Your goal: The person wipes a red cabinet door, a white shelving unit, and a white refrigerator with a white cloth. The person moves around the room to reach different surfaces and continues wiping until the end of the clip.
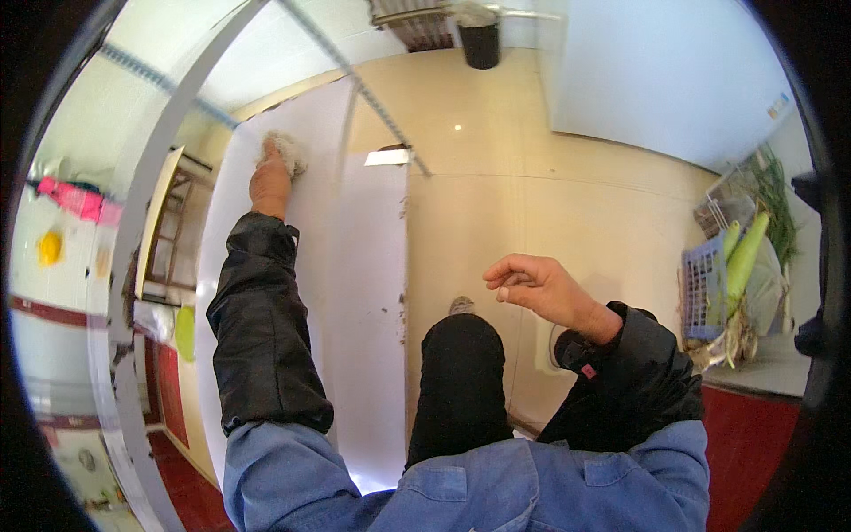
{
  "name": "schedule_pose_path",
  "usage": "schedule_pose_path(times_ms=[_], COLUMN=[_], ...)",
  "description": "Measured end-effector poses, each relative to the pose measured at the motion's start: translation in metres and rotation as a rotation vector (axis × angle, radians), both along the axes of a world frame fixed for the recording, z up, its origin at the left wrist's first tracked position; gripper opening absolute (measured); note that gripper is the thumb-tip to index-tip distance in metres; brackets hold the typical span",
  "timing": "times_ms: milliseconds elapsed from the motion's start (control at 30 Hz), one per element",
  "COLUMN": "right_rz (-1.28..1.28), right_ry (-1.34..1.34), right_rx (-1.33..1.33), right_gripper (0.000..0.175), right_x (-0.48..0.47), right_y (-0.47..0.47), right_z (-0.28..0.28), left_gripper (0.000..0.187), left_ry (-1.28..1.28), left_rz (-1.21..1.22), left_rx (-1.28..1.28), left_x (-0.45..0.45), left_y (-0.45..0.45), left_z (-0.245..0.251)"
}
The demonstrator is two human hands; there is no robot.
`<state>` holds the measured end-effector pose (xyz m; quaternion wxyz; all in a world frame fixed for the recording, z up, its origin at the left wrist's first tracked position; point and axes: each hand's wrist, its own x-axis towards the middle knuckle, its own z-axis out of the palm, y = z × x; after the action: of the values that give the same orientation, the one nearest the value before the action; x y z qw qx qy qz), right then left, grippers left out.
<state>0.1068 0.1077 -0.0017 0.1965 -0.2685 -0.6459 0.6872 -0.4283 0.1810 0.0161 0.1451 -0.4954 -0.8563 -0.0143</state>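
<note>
My left hand (270, 187) reaches far out over a white shelf board (369, 266) and presses a crumpled greyish cloth or scrubbing wad (290, 156) against its surface near the far end. Whether the wad is fabric or mesh is too blurred to tell. Dark chips run along the board's right edge. My right hand (542, 289) hovers above the tiled floor to the right of the board, loosely curled, with a gap between thumb and fingers. Nothing shows in it. Both forearms wear black sleeve covers.
A slotted metal upright (352, 76) rises by the board's far right corner. A white strip (388, 157) is near it. At right, a blue plastic basket (703, 286) stands beside long green vegetables (746, 263). A black bin (480, 46) and a pale cabinet (658, 73) stand further off.
</note>
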Motion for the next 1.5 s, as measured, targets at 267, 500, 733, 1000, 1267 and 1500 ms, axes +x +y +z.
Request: schedule_pose_path(times_ms=[267,500,733,1000,1267,1500], right_rz=[0.119,0.271,0.128,0.249,0.214,0.312], right_ry=[-0.043,0.013,-0.022,-0.042,0.073,0.044], right_rx=[-0.034,-0.034,0.033,0.143,0.395,0.339], right_gripper=[0.027,0.029,0.027,0.025,0.023,0.024], right_x=[-0.060,-0.041,-0.010,-0.016,-0.081,-0.143], right_y=[-0.020,-0.046,-0.043,-0.064,-0.009,0.000], right_z=[0.006,0.000,0.001,0.006,-0.006,-0.053], left_gripper=[0.062,0.050,0.076,0.083,0.081,0.076], left_ry=[0.014,-0.067,-0.021,0.016,0.009,-0.083], left_rz=[0.111,0.244,0.119,-0.102,-0.016,0.049], left_rx=[-0.172,-0.156,-0.179,-0.093,-0.176,-0.176], left_x=[-0.052,-0.025,0.054,0.054,0.040,0.042], left_y=[-0.165,-0.265,-0.229,-0.114,-0.092,-0.096], left_z=[0.017,0.024,0.015,0.006,0.007,0.011])
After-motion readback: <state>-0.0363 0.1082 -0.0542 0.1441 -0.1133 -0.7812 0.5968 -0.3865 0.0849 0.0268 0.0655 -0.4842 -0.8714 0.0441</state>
